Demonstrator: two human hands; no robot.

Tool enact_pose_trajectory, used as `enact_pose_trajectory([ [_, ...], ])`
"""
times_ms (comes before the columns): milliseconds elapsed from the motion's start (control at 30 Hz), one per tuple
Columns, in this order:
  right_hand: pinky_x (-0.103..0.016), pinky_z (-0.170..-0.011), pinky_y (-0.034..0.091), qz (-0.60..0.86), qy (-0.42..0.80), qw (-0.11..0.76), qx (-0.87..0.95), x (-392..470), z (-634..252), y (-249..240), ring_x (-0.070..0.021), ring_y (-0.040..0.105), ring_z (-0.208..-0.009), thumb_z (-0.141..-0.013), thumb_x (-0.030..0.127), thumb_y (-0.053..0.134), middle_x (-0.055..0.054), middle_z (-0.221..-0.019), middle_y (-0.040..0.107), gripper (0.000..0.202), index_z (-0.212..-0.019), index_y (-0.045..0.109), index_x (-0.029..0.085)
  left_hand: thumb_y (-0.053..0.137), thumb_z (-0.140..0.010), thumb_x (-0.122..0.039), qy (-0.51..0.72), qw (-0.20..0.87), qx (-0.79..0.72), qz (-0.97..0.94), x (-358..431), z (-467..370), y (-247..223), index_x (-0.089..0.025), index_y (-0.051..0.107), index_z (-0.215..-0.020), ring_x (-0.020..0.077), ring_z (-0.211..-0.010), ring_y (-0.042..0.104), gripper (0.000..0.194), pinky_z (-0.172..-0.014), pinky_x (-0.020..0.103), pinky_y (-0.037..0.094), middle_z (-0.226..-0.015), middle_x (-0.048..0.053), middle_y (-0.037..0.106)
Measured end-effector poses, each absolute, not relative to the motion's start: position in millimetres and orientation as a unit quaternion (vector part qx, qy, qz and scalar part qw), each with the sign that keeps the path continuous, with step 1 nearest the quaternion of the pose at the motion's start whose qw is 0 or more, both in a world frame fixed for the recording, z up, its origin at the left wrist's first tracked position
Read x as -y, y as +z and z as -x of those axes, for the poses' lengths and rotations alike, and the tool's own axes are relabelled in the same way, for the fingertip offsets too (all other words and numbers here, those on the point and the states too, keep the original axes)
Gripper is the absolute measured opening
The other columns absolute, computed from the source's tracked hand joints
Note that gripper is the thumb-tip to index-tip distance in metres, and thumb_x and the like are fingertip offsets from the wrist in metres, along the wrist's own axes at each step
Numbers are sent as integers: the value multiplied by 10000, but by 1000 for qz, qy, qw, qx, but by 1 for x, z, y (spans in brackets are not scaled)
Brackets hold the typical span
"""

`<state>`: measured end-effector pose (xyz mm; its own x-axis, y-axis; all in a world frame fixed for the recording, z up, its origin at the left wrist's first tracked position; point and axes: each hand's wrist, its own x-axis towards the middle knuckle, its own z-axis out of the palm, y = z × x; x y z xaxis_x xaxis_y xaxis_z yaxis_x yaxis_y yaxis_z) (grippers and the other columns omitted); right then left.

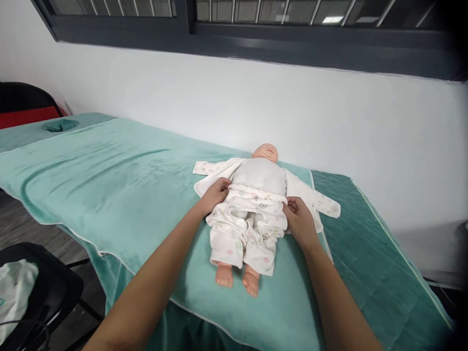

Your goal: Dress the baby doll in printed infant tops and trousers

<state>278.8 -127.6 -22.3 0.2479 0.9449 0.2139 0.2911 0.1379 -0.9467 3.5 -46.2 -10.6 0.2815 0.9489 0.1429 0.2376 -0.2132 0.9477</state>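
A baby doll [265, 152] lies on its back on a green covered bed, its feet toward me. White patterned trousers [256, 229] cover its legs up to the waist, with a gap at the crotch and both feet showing. A white patterned jacket [307, 197] lies spread open under it, sleeves out to both sides. My left hand [218, 191] pinches the trousers' waistband at the left side of the doll. At the right side, my right hand [298, 217] has its fingers closed on the waistband's other edge.
The green bed cover [109, 195] stretches far to the left, with a face hole near its end. A black chair [40, 287] holding a cloth stands at the lower left. Behind the bed are a white wall [183, 97] and a barred window.
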Motion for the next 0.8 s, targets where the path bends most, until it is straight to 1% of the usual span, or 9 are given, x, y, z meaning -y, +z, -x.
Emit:
enact_pose_trajectory([
  [100,-331,-756,507,575,299,542,535,128,-278,-22,-197,626,-873,-800,445,656,-40,-912,663,296,-971,550,227,620,-725,-214,404,442,-456,-659,42,-6,-6,-196,569,-1099,187,-891,621,377,-854,341,472,-997,44,645],
  [167,-342,-796,507,580,285,545,534,129,-277,-20,-199,631,-890,-788,426,673,-45,-928,667,301,-976,555,223,621,-716,-198,415,442,-448,-657,41,-10,-1,-192,588,-1062,196,-944,632,347,-881,337,474,-1031,55,657],
  [233,-345,-814,505,580,285,547,533,130,-276,-19,-203,634,-901,-783,410,683,-43,-931,673,294,-977,566,222,610,-733,-216,421,445,-435,-660,42,-14,2,-189,609,-1019,204,-970,635,287,-884,327,470,-1017,51,674],
  [367,-325,-791,499,542,347,556,526,128,-275,-19,-197,640,-883,-789,391,692,-22,-926,691,257,-967,586,240,559,-774,-273,409,472,-422,-657,47,-21,5,-182,650,-935,200,-875,629,207,-789,298,462,-883,17,688],
  [500,-314,-769,500,520,399,570,495,123,-276,-17,-195,644,-879,-779,373,718,-22,-949,703,243,-955,610,245,561,-740,-240,434,525,-420,-599,43,-24,7,-168,669,-844,166,-781,602,166,-738,270,444,-828,2,682],
  [567,-316,-753,508,498,432,586,472,122,-277,-15,-201,651,-884,-766,365,732,-28,-978,707,266,-975,618,247,584,-714,-217,444,579,-403,-552,38,-25,7,-167,659,-850,154,-740,595,163,-713,262,444,-791,0,670],
  [667,-313,-709,519,467,469,604,444,122,-278,-11,-193,664,-826,-755,364,745,-19,-969,714,291,-992,618,252,630,-701,-214,441,641,-370,-508,32,-24,2,-180,615,-888,134,-682,580,191,-663,246,436,-762,-8,641],
  [800,-305,-690,520,484,474,585,445,125,-280,-11,-187,669,-792,-747,394,758,-15,-932,719,290,-945,610,243,663,-723,-245,418,634,-364,-540,32,-20,-5,-194,575,-945,128,-714,587,244,-678,240,444,-813,-11,641],
])
